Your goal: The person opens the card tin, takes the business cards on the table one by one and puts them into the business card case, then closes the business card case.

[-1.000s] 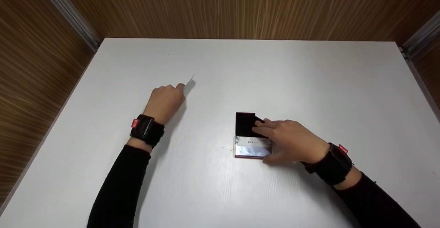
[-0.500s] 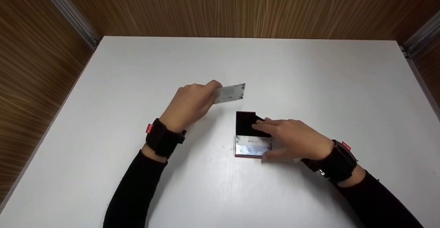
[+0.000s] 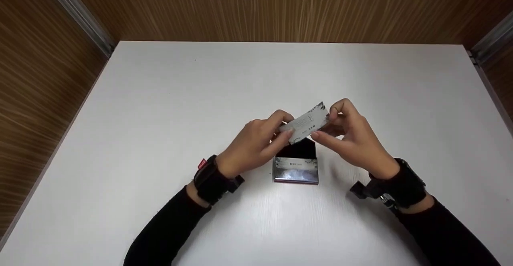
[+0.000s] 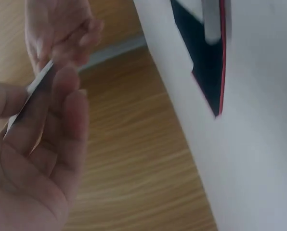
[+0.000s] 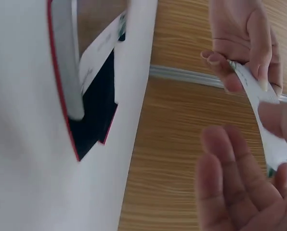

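A white business card (image 3: 308,122) hangs tilted above an open card case (image 3: 295,170), whose black lid stands up behind a silver tray of cards. My left hand (image 3: 260,142) pinches the card's left end. My right hand (image 3: 348,131) pinches its right end between thumb and fingers. In the left wrist view the card (image 4: 30,94) shows edge-on between my fingers, with the case (image 4: 208,53) on the table. In the right wrist view the card (image 5: 264,120) runs between both hands, and the case (image 5: 85,96) lies at left with a card in it.
The white table (image 3: 160,97) sits in a wood-panelled nook, with walls on the left, back and right. Metal strips (image 3: 80,15) run down the back corners. Black wrist straps are on both arms.
My left hand carried the card from the far left to above the case. My right hand let go of the case lid, rose and took the card's right end.
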Motion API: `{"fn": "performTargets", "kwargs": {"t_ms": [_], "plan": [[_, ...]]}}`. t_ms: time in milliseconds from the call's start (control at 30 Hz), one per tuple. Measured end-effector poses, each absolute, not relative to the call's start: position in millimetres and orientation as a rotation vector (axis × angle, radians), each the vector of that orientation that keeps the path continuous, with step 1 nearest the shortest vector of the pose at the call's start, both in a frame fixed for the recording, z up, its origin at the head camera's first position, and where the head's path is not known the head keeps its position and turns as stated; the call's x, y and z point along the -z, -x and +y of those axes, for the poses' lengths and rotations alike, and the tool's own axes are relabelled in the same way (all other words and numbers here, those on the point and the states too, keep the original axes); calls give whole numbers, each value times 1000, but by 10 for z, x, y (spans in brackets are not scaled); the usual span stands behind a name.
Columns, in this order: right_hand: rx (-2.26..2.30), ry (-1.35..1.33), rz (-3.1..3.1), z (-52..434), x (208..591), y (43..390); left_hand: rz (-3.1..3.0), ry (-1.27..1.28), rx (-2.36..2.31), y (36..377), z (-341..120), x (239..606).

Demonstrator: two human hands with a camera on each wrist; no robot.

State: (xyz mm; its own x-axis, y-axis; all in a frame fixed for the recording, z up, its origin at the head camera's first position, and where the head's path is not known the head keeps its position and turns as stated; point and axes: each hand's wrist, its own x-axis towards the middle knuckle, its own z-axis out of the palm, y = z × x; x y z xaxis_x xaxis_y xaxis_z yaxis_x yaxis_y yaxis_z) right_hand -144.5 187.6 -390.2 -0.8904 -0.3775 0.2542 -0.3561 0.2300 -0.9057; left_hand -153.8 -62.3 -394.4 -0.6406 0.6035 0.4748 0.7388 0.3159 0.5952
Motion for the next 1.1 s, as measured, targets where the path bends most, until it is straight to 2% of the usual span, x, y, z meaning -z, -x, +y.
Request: {"fn": "performTargets", "kwargs": {"t_ms": [167, 433, 667, 833, 1000, 1100], "plan": [[2033, 791, 2315, 1842, 3934, 1448, -2415, 1284, 1475, 1477, -518, 4066], [1570, 1151, 2431, 1887, 3985, 1420, -2360, 1184, 1688, 1474, -511, 4060], [1812, 981, 2441, 1883, 4014, 1427, -2332, 985, 1797, 1537, -574, 4041], [1728, 835, 2579, 1952, 4045, 1463, -2551, 986, 1538, 1626, -649, 4090], [1375, 853, 2608, 2002, 4112, 1484, -2804, 947, 1196, 1662, -671, 4193], [1233, 873, 2654, 1994, 4150, 1489, -2999, 1042, 984, 1625, -676, 4210]]}}
